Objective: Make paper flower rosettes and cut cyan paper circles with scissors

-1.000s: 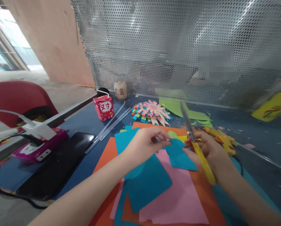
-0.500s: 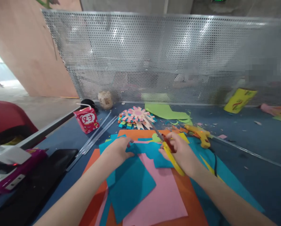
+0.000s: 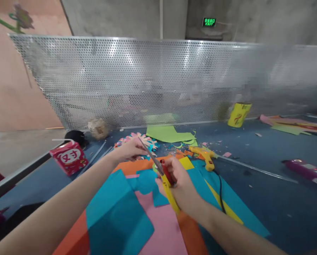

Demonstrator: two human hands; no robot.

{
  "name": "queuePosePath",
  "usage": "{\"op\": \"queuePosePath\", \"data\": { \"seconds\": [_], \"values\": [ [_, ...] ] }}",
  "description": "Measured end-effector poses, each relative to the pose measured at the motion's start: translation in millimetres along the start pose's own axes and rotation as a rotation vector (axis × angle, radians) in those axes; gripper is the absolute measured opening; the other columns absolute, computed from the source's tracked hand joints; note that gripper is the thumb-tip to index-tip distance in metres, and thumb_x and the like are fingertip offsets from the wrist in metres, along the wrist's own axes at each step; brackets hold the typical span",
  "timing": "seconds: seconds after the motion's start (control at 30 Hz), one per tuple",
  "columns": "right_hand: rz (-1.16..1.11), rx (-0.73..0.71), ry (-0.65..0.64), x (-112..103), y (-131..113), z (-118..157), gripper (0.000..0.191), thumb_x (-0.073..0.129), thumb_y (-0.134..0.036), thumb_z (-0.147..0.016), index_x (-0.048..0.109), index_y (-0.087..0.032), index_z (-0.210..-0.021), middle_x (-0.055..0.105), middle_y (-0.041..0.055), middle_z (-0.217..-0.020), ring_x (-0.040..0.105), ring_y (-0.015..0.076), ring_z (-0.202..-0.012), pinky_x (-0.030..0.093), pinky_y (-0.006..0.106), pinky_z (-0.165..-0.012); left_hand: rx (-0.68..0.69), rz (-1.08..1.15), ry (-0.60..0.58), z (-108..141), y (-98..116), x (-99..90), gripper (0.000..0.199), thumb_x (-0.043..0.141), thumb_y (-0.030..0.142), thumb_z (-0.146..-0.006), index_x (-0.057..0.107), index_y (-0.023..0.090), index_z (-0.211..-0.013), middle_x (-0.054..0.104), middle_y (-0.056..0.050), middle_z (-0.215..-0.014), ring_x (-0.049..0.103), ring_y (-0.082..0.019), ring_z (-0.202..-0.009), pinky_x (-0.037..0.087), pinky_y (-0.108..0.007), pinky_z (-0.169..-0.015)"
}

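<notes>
My right hand (image 3: 181,182) is closed round a pair of scissors (image 3: 169,194) with yellow and red handles. Their blades point up and to the left, and look nearly closed. My left hand (image 3: 130,149) reaches over the paper rosettes (image 3: 147,141), partly covering them. Its fingers are loosely bent and apart, with nothing visible in them. Below lie a large blue sheet (image 3: 118,209), a pink sheet (image 3: 165,226) and orange sheets (image 3: 194,235). A rounded blue piece (image 3: 147,181) sits between my hands.
A yellow glue gun (image 3: 206,156) with a black cord lies right of my hands, with a clear glue stick (image 3: 256,170) behind it. Green paper (image 3: 170,134), a yellow can (image 3: 238,115) and a red drink box (image 3: 68,157) stand or lie farther back. A perforated metal screen (image 3: 137,81) borders the table.
My left hand has left the blue sheet and moved forward to the rosettes. The scissors stay in my right hand. The view has turned right and tilted up.
</notes>
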State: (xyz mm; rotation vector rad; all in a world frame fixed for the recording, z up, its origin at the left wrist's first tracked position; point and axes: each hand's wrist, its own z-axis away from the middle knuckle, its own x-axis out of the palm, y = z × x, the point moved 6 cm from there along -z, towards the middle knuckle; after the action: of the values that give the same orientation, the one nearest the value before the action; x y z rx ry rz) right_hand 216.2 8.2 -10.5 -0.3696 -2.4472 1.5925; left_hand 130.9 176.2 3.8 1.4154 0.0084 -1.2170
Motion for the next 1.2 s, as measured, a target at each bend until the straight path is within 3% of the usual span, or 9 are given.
{"op": "queuePosePath", "data": {
  "seconds": [0.07,0.13,0.3,0.43,0.57,0.83,0.93,1.03,1.2],
  "values": [
    [-0.011,-0.031,0.023,-3,-3,-1,0.028,0.064,-0.02,-0.065,0.042,-0.026,-0.082,0.053,-0.0056,-0.07,0.05,0.0127,-0.059,0.042,0.024,-0.052,0.0,0.053,-0.01,-26,14,12.4,0.027,0.055,0.032,-0.09,0.058,0.014,-0.11,0.062,-0.008,-0.106,0.062,-0.017,-0.087,0.055,-0.035,-0.074],
    [-0.021,-0.06,0.059,-8,-3,-3,0.026,0.06,-0.016,-0.065,0.042,-0.026,-0.082,0.053,-0.0064,-0.068,0.048,0.012,-0.056,0.041,0.023,-0.051,0.021,0.109,-0.015,-51,35,26.6,0.031,0.056,0.032,-0.089,0.056,0.015,-0.116,0.06,-0.009,-0.114,0.061,-0.02,-0.096,0.054,-0.04,-0.08],
    [-0.069,-0.093,0.152,-17,1,-10,0.031,0.061,-0.013,-0.063,0.042,-0.027,-0.083,0.054,-0.0061,-0.074,0.052,0.0121,-0.06,0.045,0.023,-0.052,0.227,0.295,0.009,-101,101,61.4,0.035,0.055,0.033,-0.09,0.054,0.015,-0.12,0.058,-0.01,-0.119,0.06,-0.022,-0.101,0.053,-0.043,-0.084],
    [-0.097,-0.077,0.213,-23,7,-16,0.029,0.067,-0.019,-0.07,0.043,-0.024,-0.085,0.054,-0.0053,-0.076,0.054,0.012,-0.062,0.048,0.024,-0.053,0.328,0.349,-0.003,-124,130,87.3,0.035,0.055,0.032,-0.09,0.054,0.015,-0.12,0.058,-0.01,-0.119,0.06,-0.022,-0.101,0.053,-0.043,-0.084],
    [-0.132,-0.041,0.262,-27,8,-21,0.021,0.067,-0.027,-0.083,0.048,-0.018,-0.083,0.052,-0.0049,-0.073,0.052,0.0102,-0.058,0.046,0.024,-0.051,0.396,0.316,-0.003,-131,131,94.8,0.034,0.055,0.032,-0.09,0.055,0.016,-0.12,0.057,-0.01,-0.121,0.059,-0.022,-0.102,0.052,-0.043,-0.085],
    [-0.239,-0.006,0.241,-23,8,-22,0.018,0.061,-0.029,-0.089,0.05,-0.017,-0.08,0.053,-0.0045,-0.072,0.052,0.0098,-0.057,0.045,0.023,-0.05,0.424,0.035,-0.049,-131,105,77.7,0.033,0.055,0.032,-0.09,0.055,0.016,-0.119,0.057,-0.01,-0.12,0.06,-0.022,-0.101,0.052,-0.043,-0.085],
    [-0.268,-0.019,0.189,-17,10,-20,0.02,0.067,-0.02,-0.079,0.047,-0.018,-0.081,0.055,-0.0033,-0.077,0.055,0.0115,-0.062,0.047,0.025,-0.055,0.473,-0.08,-0.081,-133,106,80.1,0.033,0.055,0.032,-0.09,0.055,0.017,-0.119,0.057,-0.01,-0.121,0.059,-0.022,-0.103,0.052,-0.043,-0.086],
    [-0.295,-0.031,0.162,-13,12,-20,0.034,0.066,-0.006,-0.059,0.045,-0.022,-0.081,0.056,-0.0047,-0.078,0.055,0.0122,-0.065,0.046,0.024,-0.058,0.531,-0.159,-0.167,-134,111,90.3,0.033,0.055,0.032,-0.09,0.055,0.016,-0.119,0.058,-0.01,-0.12,0.06,-0.022,-0.102,0.052,-0.043,-0.085],
    [-0.36,-0.014,0.159,-11,9,-22,0.037,0.055,-0.007,-0.048,0.043,-0.025,-0.078,0.05,-0.007,-0.075,0.05,0.0106,-0.061,0.042,0.02,-0.054,0.589,-0.235,-0.23,-131,118,100.4,0.034,0.055,0.032,-0.09,0.054,0.016,-0.12,0.058,-0.01,-0.119,0.06,-0.022,-0.1,0.053,-0.043,-0.084]
  ]
}}
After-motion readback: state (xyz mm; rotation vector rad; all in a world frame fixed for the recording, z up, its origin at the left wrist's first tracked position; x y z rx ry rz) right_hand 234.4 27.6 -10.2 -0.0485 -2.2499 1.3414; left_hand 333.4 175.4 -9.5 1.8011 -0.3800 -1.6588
